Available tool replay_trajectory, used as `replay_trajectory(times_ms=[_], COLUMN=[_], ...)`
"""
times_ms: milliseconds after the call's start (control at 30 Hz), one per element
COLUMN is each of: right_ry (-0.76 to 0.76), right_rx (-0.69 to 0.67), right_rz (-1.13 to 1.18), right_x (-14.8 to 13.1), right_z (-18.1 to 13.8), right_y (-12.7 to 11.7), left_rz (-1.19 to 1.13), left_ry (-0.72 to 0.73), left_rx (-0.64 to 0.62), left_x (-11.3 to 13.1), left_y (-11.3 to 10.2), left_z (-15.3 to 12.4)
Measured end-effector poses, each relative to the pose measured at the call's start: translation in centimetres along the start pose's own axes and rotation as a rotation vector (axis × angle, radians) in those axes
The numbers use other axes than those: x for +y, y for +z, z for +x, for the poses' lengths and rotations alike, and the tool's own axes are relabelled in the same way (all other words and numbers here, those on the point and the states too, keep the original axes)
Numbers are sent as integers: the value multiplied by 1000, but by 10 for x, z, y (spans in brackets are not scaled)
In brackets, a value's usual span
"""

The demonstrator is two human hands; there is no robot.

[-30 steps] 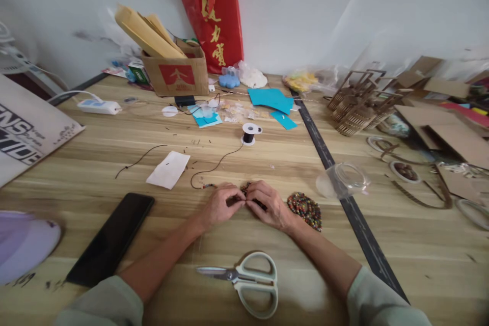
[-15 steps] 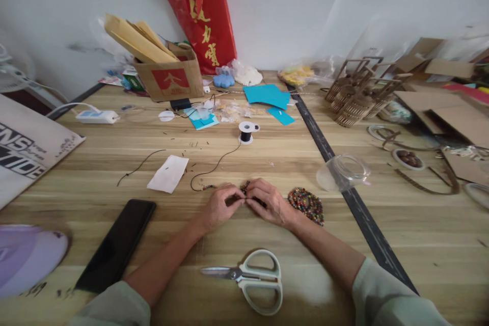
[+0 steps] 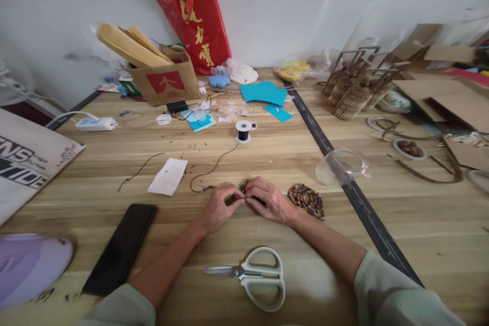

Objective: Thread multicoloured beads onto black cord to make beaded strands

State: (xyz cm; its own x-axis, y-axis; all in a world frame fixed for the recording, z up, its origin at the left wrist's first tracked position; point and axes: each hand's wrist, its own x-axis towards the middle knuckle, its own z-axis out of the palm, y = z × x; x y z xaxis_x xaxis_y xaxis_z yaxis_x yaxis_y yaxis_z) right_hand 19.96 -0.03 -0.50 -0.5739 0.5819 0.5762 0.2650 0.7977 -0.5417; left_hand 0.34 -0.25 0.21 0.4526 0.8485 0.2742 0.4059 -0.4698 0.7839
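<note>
My left hand (image 3: pixel 222 205) and my right hand (image 3: pixel 270 199) meet fingertip to fingertip above the table, both closed in a pinch. Between them is a thin black beaded cord (image 3: pixel 207 188); its beads show left of my left hand, and a small cluster of beads (image 3: pixel 243 185) peeks out behind the fingers. The exact spot being pinched is mostly hidden. From the beads the cord curves back to a white spool of black cord (image 3: pixel 243 135). Right of my right wrist lies a coiled string of multicoloured beads (image 3: pixel 306 200).
Nearest me lie scissors (image 3: pixel 255 275), with a black phone (image 3: pixel 121 249) to the left. A white paper piece (image 3: pixel 168 177) and a loose black cord (image 3: pixel 138 169) are beyond. To the right stands a clear plastic container (image 3: pixel 340 168); small woven baskets (image 3: pixel 351 97) are farther back.
The camera view has shifted slightly. Both hands keep the same pinch in nearly the same place, and nothing on the table has visibly been moved.
</note>
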Motion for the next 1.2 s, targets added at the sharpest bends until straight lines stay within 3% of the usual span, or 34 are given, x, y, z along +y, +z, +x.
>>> replay_trajectory(times_ms=[1200], right_ry=[5], right_rx=[10], right_rz=[10], right_x=[0], right_z=[1], right_y=[-2], left_rz=[-26], left_ry=[-41], left_rx=[-4], left_x=[1], left_y=[-2], left_z=[1])
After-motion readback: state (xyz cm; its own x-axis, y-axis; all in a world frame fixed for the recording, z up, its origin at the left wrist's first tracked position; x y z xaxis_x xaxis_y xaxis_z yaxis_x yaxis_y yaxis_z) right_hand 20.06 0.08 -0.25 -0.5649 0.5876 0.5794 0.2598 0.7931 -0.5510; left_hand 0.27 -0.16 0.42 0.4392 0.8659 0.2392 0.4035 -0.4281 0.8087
